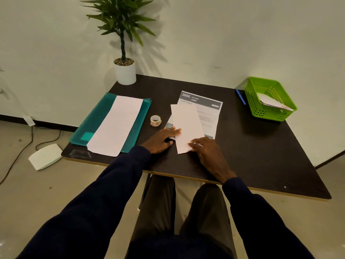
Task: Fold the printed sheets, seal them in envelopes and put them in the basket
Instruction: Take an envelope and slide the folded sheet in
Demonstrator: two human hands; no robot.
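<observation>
A folded sheet (186, 126) is pressed onto the table (261, 146), its left edge under the left hand (164, 139), its near end under the right hand (207, 152); fingers are laid flat, nothing gripped.

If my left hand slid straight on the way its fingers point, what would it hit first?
The folded white sheet; the left hand's fingertips seem to be touching its left edge. The printed sheet lies under it.
</observation>
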